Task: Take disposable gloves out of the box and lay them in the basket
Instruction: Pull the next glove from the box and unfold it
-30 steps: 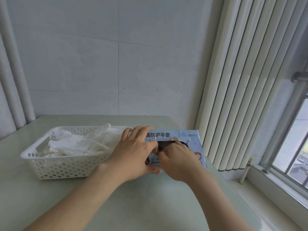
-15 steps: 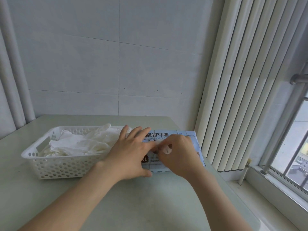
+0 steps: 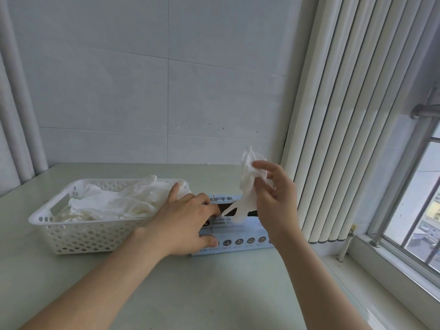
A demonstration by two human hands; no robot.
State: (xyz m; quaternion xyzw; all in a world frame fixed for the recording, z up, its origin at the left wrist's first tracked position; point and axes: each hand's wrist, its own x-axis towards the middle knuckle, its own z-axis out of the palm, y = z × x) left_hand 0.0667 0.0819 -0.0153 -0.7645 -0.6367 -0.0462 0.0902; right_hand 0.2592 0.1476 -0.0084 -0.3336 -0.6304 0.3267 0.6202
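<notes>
A light blue glove box (image 3: 240,238) lies on the table, its dark opening facing up. My left hand (image 3: 183,222) rests on the box's left part, fingers spread, thumb at its front face. My right hand (image 3: 273,194) is raised above the box and pinches a white disposable glove (image 3: 247,186) that hangs down, its lower fingers still at the opening. To the left stands a white perforated basket (image 3: 83,234) holding several white gloves (image 3: 114,203).
The pale green table (image 3: 190,294) meets a tiled wall behind. Vertical white blinds (image 3: 345,115) hang close to the right of the box. A window sill and metal bars (image 3: 423,210) lie at the far right.
My right hand has lifted from the box opening, pulling a white glove up out of it. My left hand stays on the box.
</notes>
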